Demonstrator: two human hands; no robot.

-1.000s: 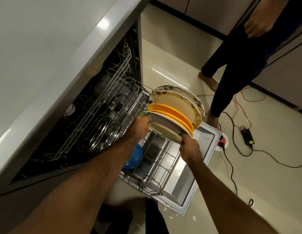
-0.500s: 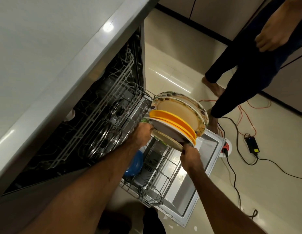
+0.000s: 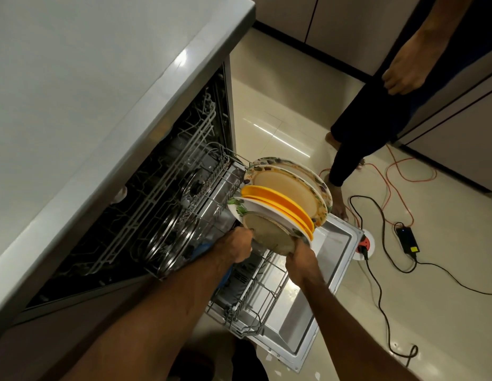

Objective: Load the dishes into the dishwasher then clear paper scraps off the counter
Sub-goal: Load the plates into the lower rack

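Several plates stand on edge in the dishwasher's pulled-out lower rack: two large floral-rimmed plates at the back, orange plates in the middle, and a white floral plate nearest me. My left hand grips the left lower edge of that front plate. On its right lower edge, my right hand holds the rim. A blue dish shows as a sliver behind my left forearm.
The grey counter overhangs the open dishwasher, whose door lies flat over the floor. Another person's legs stand just beyond the door. Cables, a power adapter and a socket lie on the tiles at right. Small white scraps lie near the door's edge.
The front plate has sunk lower in my hands toward the rack, and both hands have closed in under its lower edge. The bystander has barely shifted.
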